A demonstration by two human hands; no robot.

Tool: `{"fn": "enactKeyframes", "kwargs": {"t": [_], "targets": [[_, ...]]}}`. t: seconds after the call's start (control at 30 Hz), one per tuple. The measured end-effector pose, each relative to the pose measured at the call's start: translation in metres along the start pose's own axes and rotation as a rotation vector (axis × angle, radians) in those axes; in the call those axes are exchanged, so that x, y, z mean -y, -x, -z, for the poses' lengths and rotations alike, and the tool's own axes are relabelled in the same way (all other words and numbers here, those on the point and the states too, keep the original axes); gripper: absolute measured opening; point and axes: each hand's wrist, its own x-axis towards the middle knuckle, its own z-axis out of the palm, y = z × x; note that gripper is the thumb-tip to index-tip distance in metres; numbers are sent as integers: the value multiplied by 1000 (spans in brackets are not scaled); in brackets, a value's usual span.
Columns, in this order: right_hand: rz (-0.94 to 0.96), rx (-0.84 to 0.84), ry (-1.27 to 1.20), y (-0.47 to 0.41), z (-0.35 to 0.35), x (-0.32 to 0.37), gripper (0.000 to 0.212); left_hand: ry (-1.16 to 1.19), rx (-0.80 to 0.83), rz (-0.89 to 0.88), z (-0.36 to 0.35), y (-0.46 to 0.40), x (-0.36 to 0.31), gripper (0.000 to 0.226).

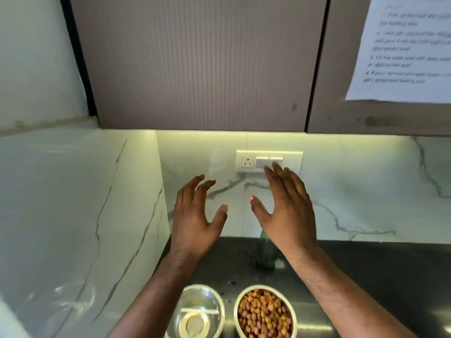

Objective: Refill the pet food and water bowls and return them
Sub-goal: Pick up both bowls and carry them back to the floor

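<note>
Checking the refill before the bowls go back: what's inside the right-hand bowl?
The right-hand bowl is filled with brown kibble close to its rim. The bowl's near edge is cut off by the frame, and its bottom is covered by the food. Neither hand touches it.

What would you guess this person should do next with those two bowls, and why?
Probably lower both hands and take hold of a bowl each. The food bowl looks full of kibble and the steel bowl seems to hold water, while the left hand and right hand hover open and empty above the counter.
</note>
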Motion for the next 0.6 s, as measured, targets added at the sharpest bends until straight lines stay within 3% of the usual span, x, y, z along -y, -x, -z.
{"fn": "enactKeyframes", "kwargs": {"t": [0.33,0.6], "targets": [[-184,524,-36,120,-62,-39,76,-74,232,342,-36,108,56,60],[-481,731,45,198,-91,-73,74,-116,464,608,-59,170,107,63]]}}
